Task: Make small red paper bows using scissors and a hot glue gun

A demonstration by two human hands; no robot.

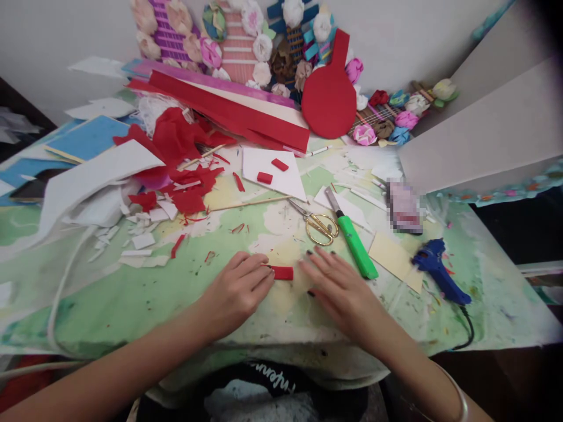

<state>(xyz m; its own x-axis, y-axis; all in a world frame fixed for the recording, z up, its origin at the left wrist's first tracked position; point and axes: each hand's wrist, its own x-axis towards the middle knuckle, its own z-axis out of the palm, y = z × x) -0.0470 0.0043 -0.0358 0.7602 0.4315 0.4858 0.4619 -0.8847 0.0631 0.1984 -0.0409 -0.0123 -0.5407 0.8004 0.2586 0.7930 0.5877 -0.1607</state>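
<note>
My left hand (243, 287) rests on the table, its fingers close together and bent over the left end of a small red strip (284, 273). The strip lies flat; its left end is hidden under the fingertips. My right hand (341, 290) hovers just right of the strip, fingers apart and slightly blurred, with nothing in it. Beyond the hands lie gold-handled scissors (321, 229) and a knife with a green handle (357, 247). Two short red pieces (265, 177) sit on a white sheet (250, 161) farther back.
A blue glue gun (442, 272) with its cord lies at right, near a yellow card (393, 266) and a pixelated phone-like object (403, 206). Red and white scraps (191, 187) crowd the left. A red paddle-shaped piece (329, 102) leans against the wall among paper-flower crafts.
</note>
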